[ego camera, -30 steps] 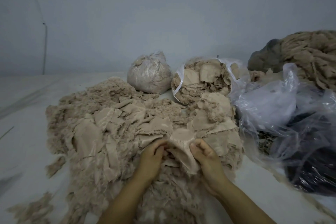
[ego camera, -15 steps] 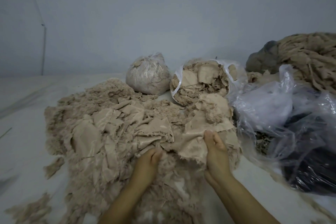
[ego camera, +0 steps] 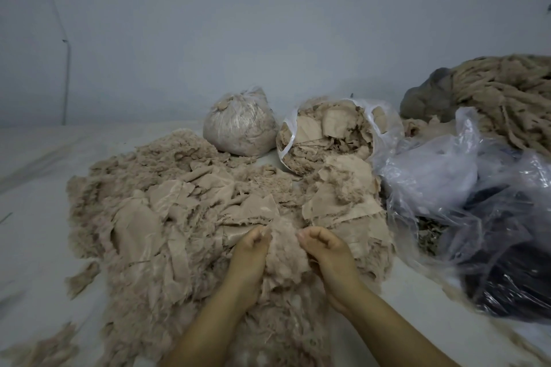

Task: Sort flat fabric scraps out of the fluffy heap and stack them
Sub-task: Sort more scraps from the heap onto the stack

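Note:
A wide beige fluffy heap point(ego camera: 125, 188) mixed with flat fabric scraps covers the middle of the white surface. At its right side lies a stack of flat scraps point(ego camera: 351, 208). My left hand point(ego camera: 252, 250) and my right hand point(ego camera: 325, 250) sit at the heap's near edge, side by side. Both have curled fingers gripping one clump of fluff point(ego camera: 284, 250) between them, left hand on its left side, right hand on its right. Their fingertips are partly buried in the fibres.
A tied bag of fluff point(ego camera: 240, 128) and an open bag of scraps point(ego camera: 331, 131) stand behind the heap. Crumpled clear plastic bags point(ego camera: 465, 194) with dark contents crowd the right. A pile of beige strips point(ego camera: 507, 92) lies far right. Loose tufts point(ego camera: 80, 277) dot the left.
My right hand has left the flat scrap on the right stack and come back left. Both hands have closed on a clump of fluff in the middle.

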